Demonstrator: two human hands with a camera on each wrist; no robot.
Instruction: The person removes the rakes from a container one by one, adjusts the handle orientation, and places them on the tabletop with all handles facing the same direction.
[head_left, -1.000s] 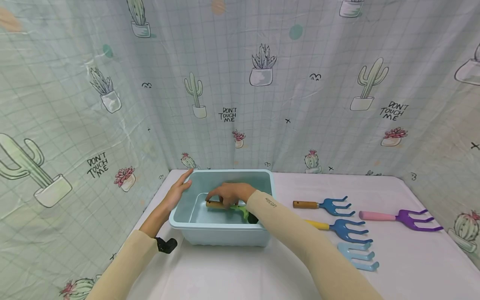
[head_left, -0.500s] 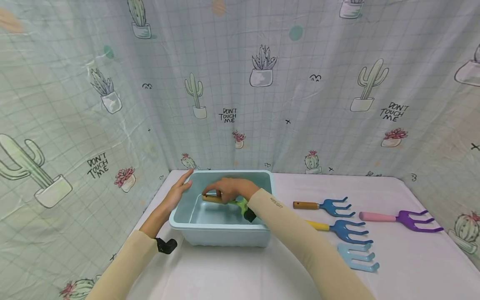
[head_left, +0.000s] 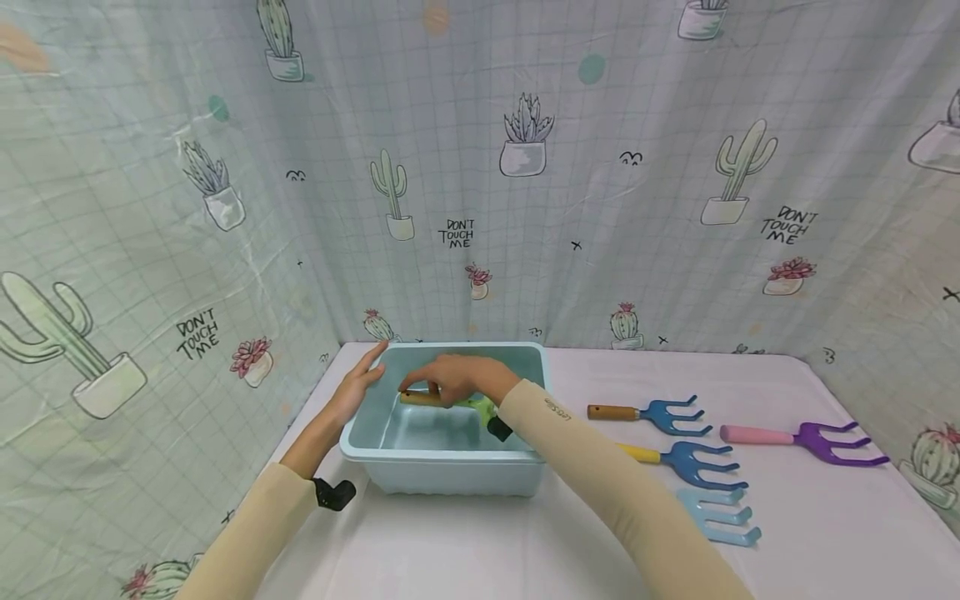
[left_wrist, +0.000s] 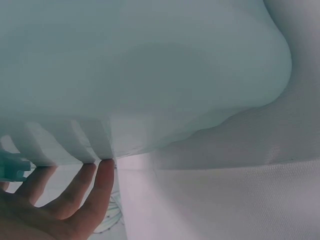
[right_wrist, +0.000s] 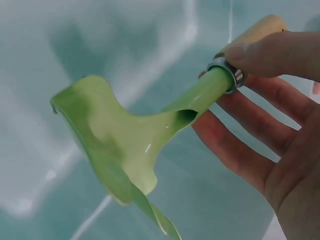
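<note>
Over the inside of the light blue plastic basin (head_left: 453, 478), my right hand (head_left: 459, 377) grips a garden hand rake with a wooden handle (head_left: 420, 399) and a green metal head (head_left: 482, 407). The right wrist view has my thumb and fingers around the handle near its metal collar (right_wrist: 239, 76), and the green head (right_wrist: 120, 135) angled downward above the pale basin floor. My left hand (head_left: 351, 393) rests with straight fingers against the basin's left side. From below, the left wrist view catches those fingertips (left_wrist: 105, 172) touching the basin wall (left_wrist: 165, 75).
Right of the basin lie a blue rake with a wooden handle (head_left: 611, 412), a blue rake with a yellow handle (head_left: 641, 452), a light blue rake head (head_left: 716, 517) and a purple rake with a pink handle (head_left: 757, 435). A cactus-print curtain (head_left: 570, 200) stands behind the white table (head_left: 420, 550).
My right hand has risen slightly and shifted left and away inside the basin, carrying the green rake along. The left hand keeps its place on the basin's side.
</note>
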